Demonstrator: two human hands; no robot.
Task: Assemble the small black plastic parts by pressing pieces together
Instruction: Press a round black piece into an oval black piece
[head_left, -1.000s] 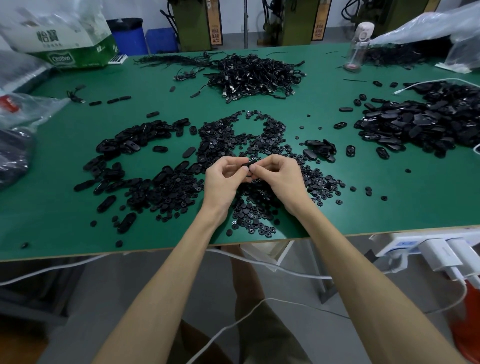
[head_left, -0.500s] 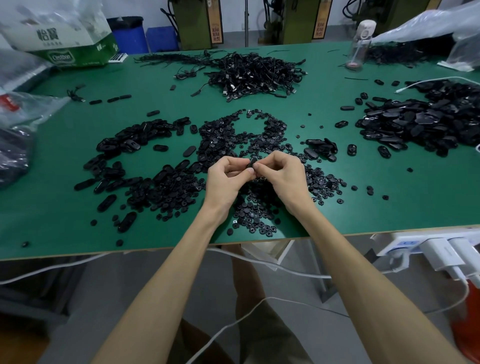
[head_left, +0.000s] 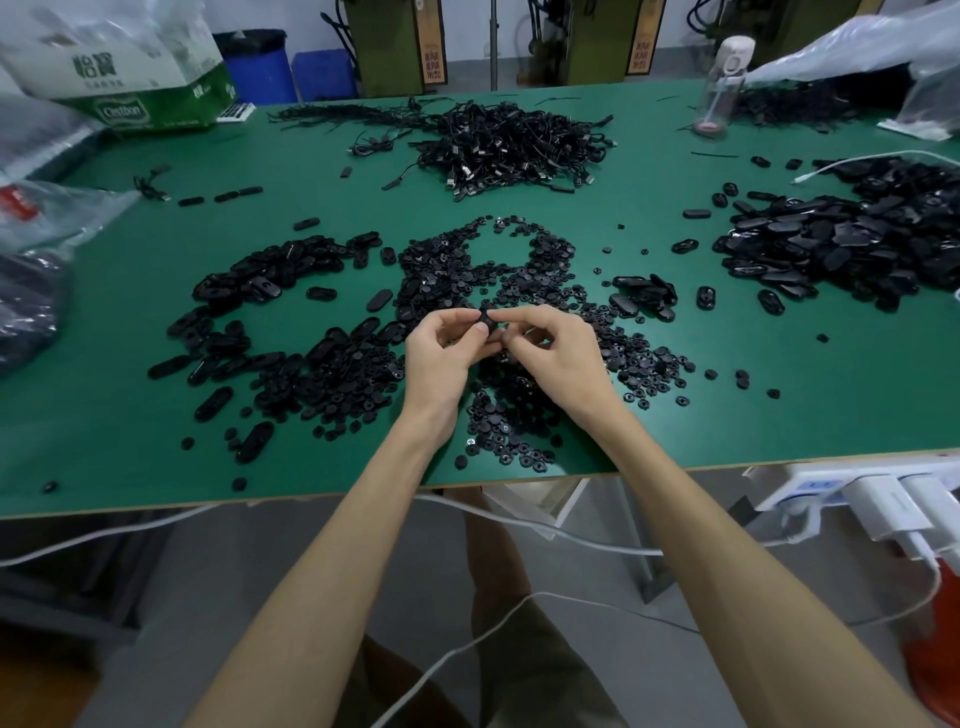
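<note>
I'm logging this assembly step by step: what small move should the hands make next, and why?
Probably a firm squeeze. The left hand and right hand both pinch one small black part between them, over the loose round pieces on the green table, so pressing inward would likely seat it.

cable heap (head_left: 514, 143) behind round-parts pile (head_left: 498, 270)

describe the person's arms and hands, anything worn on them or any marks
Both arms are bare: no sleeve shows anywhere along the left forearm or the right forearm. The left hand and right hand are ungloved. No watch, ring, wristband, tape or marking is visible on either one.
</note>
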